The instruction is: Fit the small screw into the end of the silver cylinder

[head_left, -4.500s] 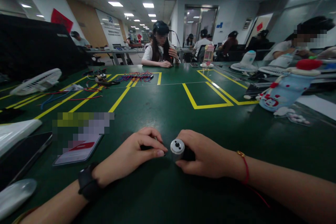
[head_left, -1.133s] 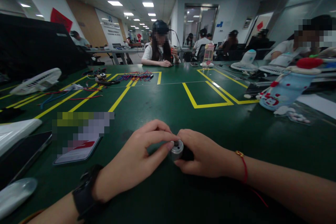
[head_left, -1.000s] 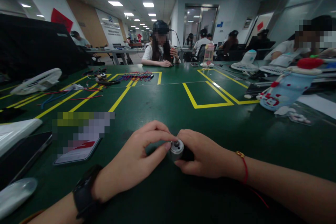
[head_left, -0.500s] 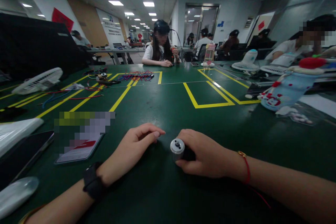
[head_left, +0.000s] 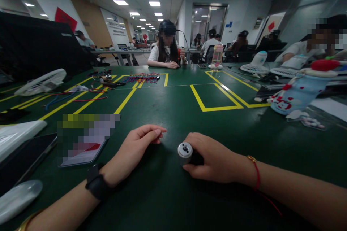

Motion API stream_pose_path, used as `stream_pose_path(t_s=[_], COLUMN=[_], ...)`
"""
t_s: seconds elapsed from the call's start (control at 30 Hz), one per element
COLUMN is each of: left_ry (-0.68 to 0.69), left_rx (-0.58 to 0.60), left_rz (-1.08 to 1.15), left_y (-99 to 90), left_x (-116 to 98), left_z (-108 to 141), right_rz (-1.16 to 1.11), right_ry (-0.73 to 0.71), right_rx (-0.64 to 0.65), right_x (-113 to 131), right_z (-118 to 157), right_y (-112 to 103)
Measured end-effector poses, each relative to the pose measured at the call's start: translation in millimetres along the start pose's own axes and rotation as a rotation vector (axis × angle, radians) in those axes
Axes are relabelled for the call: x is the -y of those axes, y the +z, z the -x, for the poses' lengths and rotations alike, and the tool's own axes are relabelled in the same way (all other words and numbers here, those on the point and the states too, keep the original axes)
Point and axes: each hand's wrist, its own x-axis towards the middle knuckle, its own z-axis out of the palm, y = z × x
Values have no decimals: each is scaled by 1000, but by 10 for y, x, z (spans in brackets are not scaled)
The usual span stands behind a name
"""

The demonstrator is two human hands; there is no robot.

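Note:
In my right hand [head_left: 206, 157], a small silver cylindrical motor [head_left: 185, 155] stands upright near the table surface, fingers and thumb wrapped round its side. Its round end, with a central shaft and small dark holes, faces up. To the left, my left hand [head_left: 143, 139] hovers low over the green table [head_left: 165, 195], apart from the motor. Its thumb is pressed to the bent fingers. Whether anything tiny lies in that pinch is hidden.
Left of me lie a phone-like flat item [head_left: 84, 151], a dark tablet [head_left: 29, 162] and a white mouse [head_left: 20, 200]. Wires [head_left: 142, 78] and a white fan [head_left: 42, 82] lie beyond. A blue bottle [head_left: 298, 92] stands at right. A person [head_left: 166, 48] sits opposite.
My left hand has drawn slightly left and up, away from the motor, its fingers more curled. The right hand still holds the motor in nearly the same place.

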Motion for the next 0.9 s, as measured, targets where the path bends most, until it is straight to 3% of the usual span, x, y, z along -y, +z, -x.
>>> stream_pose_path(t_s=[0.27, 0.5, 0.67, 0.9], left_ry=[-6, 33, 75, 246], left_rx=[7, 15, 142, 309], left_rz=[2, -128, -252, -282], left_y=[2, 7, 22, 119], left_x=[-9, -37, -127, -237], left_z=[5, 9, 53, 122], right_rz=[-3, 4, 2, 35], right_ry=[-2, -4, -11, -4], right_rx=[-1, -5, -10, -17], right_x=[-5, -7, -16, -22], right_z=[-3, -3, -3, -10], right_y=[3, 7, 12, 37])
